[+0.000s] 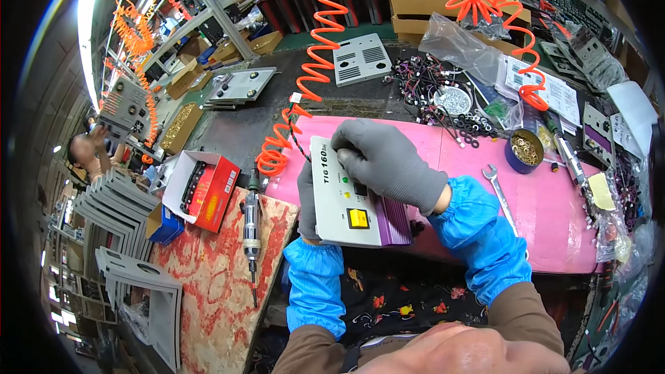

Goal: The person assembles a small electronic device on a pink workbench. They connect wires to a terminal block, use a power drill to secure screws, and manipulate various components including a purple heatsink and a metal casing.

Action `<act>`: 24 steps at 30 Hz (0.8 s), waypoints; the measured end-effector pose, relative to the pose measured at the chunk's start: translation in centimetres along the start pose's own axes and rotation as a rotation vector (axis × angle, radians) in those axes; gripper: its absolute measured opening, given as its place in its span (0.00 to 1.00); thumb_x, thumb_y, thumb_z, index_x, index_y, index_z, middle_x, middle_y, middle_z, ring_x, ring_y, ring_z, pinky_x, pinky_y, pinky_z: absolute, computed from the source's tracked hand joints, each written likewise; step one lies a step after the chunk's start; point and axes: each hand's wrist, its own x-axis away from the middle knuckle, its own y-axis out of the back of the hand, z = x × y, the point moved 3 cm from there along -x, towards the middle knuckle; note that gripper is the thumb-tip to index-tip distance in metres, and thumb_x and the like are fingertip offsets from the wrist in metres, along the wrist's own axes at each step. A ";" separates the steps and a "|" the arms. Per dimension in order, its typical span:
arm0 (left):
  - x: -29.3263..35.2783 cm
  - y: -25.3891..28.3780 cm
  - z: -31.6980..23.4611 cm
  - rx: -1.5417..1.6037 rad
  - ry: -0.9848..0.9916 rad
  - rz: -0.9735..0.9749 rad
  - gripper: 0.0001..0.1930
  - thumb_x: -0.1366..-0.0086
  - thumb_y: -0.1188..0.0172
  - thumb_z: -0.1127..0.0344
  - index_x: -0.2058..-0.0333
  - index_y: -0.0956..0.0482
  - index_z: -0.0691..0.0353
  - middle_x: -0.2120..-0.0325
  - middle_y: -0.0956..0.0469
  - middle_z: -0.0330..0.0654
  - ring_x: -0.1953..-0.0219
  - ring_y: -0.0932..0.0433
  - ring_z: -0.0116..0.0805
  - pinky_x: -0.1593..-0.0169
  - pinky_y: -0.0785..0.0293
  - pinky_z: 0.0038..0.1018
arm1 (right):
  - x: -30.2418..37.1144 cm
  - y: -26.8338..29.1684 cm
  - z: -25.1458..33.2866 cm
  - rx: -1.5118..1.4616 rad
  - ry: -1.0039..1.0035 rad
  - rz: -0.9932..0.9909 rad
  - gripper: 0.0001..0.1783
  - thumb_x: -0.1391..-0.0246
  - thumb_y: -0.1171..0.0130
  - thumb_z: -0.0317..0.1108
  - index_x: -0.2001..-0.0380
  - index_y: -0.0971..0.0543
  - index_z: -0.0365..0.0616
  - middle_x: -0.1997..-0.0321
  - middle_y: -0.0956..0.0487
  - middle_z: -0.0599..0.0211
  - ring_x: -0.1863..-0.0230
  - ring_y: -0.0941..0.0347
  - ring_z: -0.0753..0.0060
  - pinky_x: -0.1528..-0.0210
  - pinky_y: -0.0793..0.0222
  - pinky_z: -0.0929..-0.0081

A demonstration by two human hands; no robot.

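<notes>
A light-grey machine front panel with a yellow rocker switch and small green and yellow lights is tilted up over the near edge of the pink mat. A purple ribbed part shows along its right side. My left hand, in a grey glove, grips the panel's left edge, its fingers mostly hidden behind. The gloved right hand lies across the upper face with thumb and fingers curled together; whatever they pinch is hidden. Twisted dark wires run up beside the panel's top left.
On the pink mat lie a wrench and a tub of brass nuts. Left are an air screwdriver and a red box of black parts. Cable bundles lie beyond; an orange coiled hose hangs ahead. Another person is far left.
</notes>
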 end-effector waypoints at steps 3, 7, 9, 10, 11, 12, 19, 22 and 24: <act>0.0 -0.8 0.0 -0.010 0.004 -0.015 0.27 0.26 0.62 0.44 0.44 0.31 0.60 0.54 0.23 0.48 0.55 0.19 0.44 0.53 0.18 0.40 | 0.0 -0.6 0.2 0.141 -0.042 -0.067 0.09 0.42 0.43 0.32 0.58 0.25 0.45 0.66 0.21 0.52 0.66 0.21 0.49 0.64 0.25 0.59; 0.2 -2.0 0.0 0.079 0.037 -0.053 0.27 0.26 0.61 0.44 0.45 0.30 0.60 0.54 0.23 0.48 0.54 0.19 0.44 0.51 0.19 0.41 | -0.3 -0.5 0.5 0.340 -0.140 -0.011 0.10 0.41 0.43 0.35 0.56 0.25 0.49 0.67 0.19 0.53 0.66 0.21 0.46 0.67 0.26 0.56; -0.1 -1.3 0.3 0.031 -0.013 -0.055 0.26 0.26 0.60 0.44 0.45 0.30 0.60 0.54 0.23 0.48 0.54 0.19 0.44 0.51 0.19 0.41 | -0.3 -0.6 0.5 0.346 -0.124 0.007 0.11 0.41 0.43 0.35 0.55 0.26 0.49 0.66 0.19 0.53 0.65 0.21 0.46 0.67 0.26 0.55; -0.1 -1.1 0.3 0.008 -0.039 -0.057 0.26 0.26 0.60 0.44 0.45 0.30 0.60 0.54 0.23 0.48 0.53 0.19 0.44 0.51 0.20 0.42 | -0.1 -0.7 0.6 0.323 -0.091 -0.002 0.12 0.41 0.43 0.35 0.54 0.26 0.49 0.65 0.19 0.53 0.65 0.21 0.47 0.67 0.26 0.55; 0.1 -1.2 0.0 0.050 0.007 -0.017 0.27 0.26 0.60 0.43 0.45 0.30 0.59 0.54 0.23 0.49 0.54 0.19 0.44 0.51 0.20 0.42 | 0.0 -0.8 0.7 0.299 -0.057 -0.010 0.12 0.41 0.43 0.35 0.54 0.26 0.49 0.64 0.19 0.53 0.64 0.21 0.47 0.66 0.27 0.55; 0.3 -1.3 -0.2 0.093 0.060 0.017 0.27 0.27 0.59 0.43 0.44 0.30 0.59 0.53 0.23 0.49 0.54 0.19 0.44 0.51 0.20 0.41 | 0.1 -0.8 0.7 0.296 0.005 -0.036 0.13 0.41 0.43 0.35 0.53 0.26 0.48 0.64 0.19 0.53 0.63 0.21 0.48 0.65 0.27 0.55; -0.3 -1.9 -0.3 0.257 0.054 0.175 0.27 0.28 0.59 0.43 0.42 0.31 0.55 0.45 0.28 0.47 0.44 0.25 0.44 0.42 0.27 0.43 | 0.4 -0.4 1.1 0.302 0.244 0.017 0.19 0.46 0.43 0.31 0.50 0.29 0.46 0.63 0.24 0.58 0.61 0.24 0.52 0.66 0.26 0.56; 0.5 -1.6 -0.6 0.200 0.017 0.212 0.27 0.28 0.61 0.44 0.40 0.33 0.55 0.45 0.28 0.46 0.43 0.26 0.43 0.39 0.29 0.43 | 0.6 -1.0 0.8 0.351 0.248 0.018 0.20 0.48 0.42 0.30 0.50 0.29 0.44 0.64 0.24 0.59 0.62 0.24 0.55 0.69 0.25 0.57; 1.2 -2.1 -0.6 0.192 0.014 0.216 0.28 0.27 0.62 0.43 0.37 0.37 0.54 0.43 0.30 0.46 0.41 0.28 0.44 0.38 0.31 0.44 | 0.4 -1.2 1.1 0.401 0.260 -0.047 0.18 0.49 0.41 0.30 0.54 0.30 0.43 0.68 0.23 0.60 0.67 0.22 0.56 0.72 0.26 0.58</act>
